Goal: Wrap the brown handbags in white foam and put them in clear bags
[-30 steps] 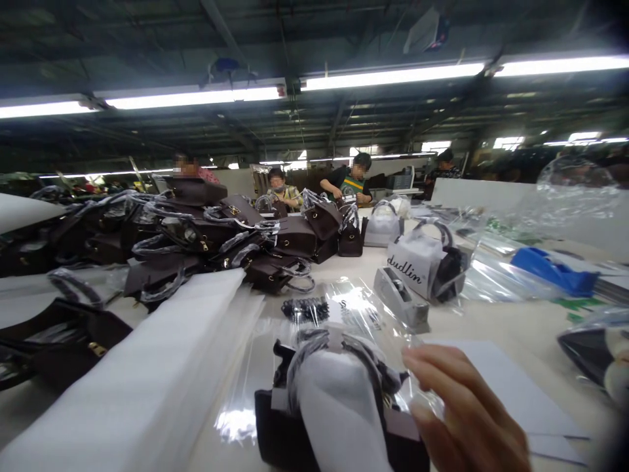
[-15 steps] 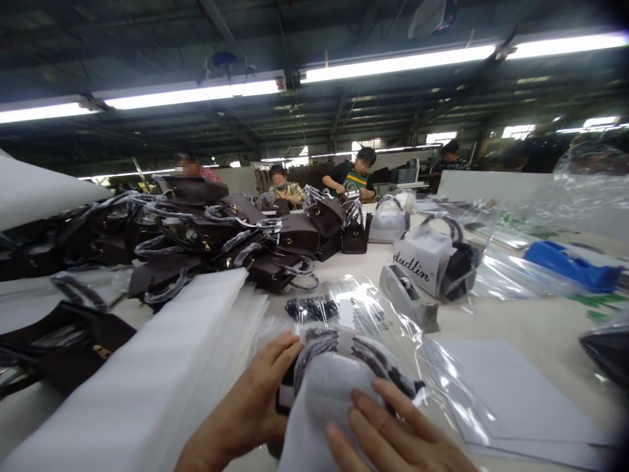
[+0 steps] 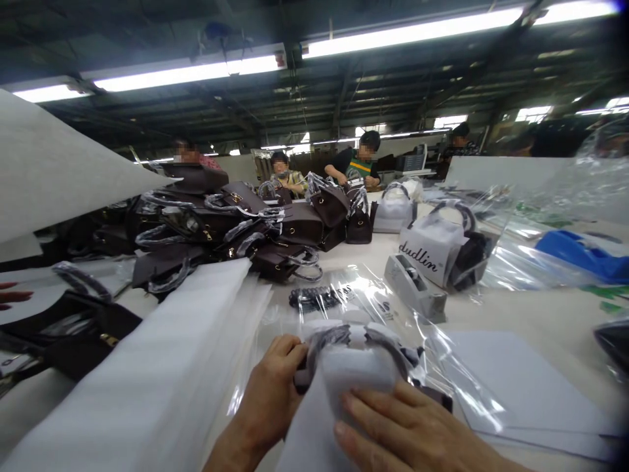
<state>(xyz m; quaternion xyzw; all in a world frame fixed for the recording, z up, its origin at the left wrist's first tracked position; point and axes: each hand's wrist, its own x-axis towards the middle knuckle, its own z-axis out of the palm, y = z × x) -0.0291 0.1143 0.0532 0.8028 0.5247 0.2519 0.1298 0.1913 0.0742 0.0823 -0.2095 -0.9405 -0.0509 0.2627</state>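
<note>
A dark handbag [image 3: 303, 379] stands in front of me, its front draped with a soft white sheet [image 3: 361, 366]. Its two handles are wrapped in clear film and arch above the sheet. My left hand [image 3: 275, 393] is closed around the bag's left side, thumb and fingers curled at its edge. Against the sheet on the bag's front lies my right hand [image 3: 393, 419], flat with the fingers stretched out. Clear plastic film [image 3: 363, 282] lies on the table just behind the bag, with a dark coiled strap [image 3: 312, 298] near it.
A stack of white foam sheets [image 3: 162, 354] lies left. Beyond are piled brown handbags [image 3: 299, 223], a grey dispenser [image 3: 417, 288], and a wrapped bag [image 3: 427, 255]. White sheets [image 3: 521, 380] lie right. Another person's hand [image 3: 12, 295] shows at far left; several people work behind.
My left hand has curled more tightly at the bag's side, while my right still presses on the sheet. A white sheet at upper left swings further in, and another person's hand appears below it.
</note>
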